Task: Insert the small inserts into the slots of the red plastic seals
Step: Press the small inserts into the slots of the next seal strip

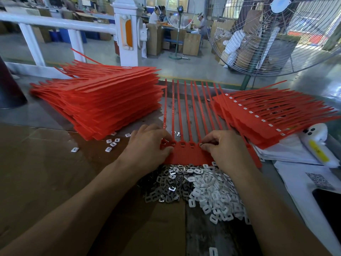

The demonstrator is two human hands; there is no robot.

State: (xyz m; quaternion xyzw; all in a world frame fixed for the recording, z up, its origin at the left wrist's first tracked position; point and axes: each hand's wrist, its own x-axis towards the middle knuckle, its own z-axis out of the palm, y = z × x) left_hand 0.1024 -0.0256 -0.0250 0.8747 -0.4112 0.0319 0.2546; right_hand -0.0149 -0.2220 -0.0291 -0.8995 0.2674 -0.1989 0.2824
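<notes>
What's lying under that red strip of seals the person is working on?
The near edge of the strip of seals rests on the pile of small inserts; its straps lie over the table. Whatever is beneath its middle is covered.

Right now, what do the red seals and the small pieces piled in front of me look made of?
The red seals: likely molded plastic, matte, uniform colour, thin bendy tails. The small inserts: some look like shiny metal, glinting; others pale and dull, possibly plastic or coated, hard to tell.
</notes>
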